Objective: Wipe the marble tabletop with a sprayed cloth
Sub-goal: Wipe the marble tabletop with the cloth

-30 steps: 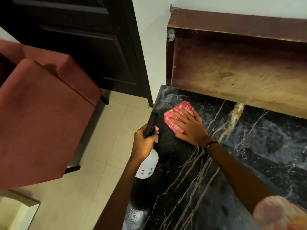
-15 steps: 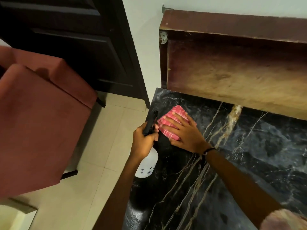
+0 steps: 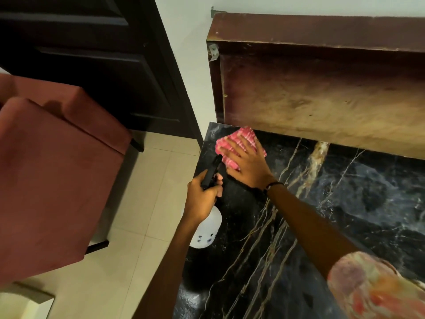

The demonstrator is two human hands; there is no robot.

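A black marble tabletop (image 3: 345, 203) with gold and white veins fills the lower right. A folded pink cloth (image 3: 243, 137) lies flat on its far left corner. My right hand (image 3: 246, 164) presses down on the cloth with fingers spread. My left hand (image 3: 202, 196) grips a spray bottle by its black trigger head; the bottle's white body (image 3: 208, 231) hangs below my hand at the table's left edge, close beside the cloth.
A brown wooden board (image 3: 322, 88) stands against the wall along the table's far edge. A red upholstered chair (image 3: 50, 176) sits on the beige tiled floor (image 3: 142, 215) to the left, before a dark door (image 3: 92, 65).
My right hand has slid the cloth toward the table's far left corner, close to the wooden board. My left hand with the bottle has stayed by the table's left edge.
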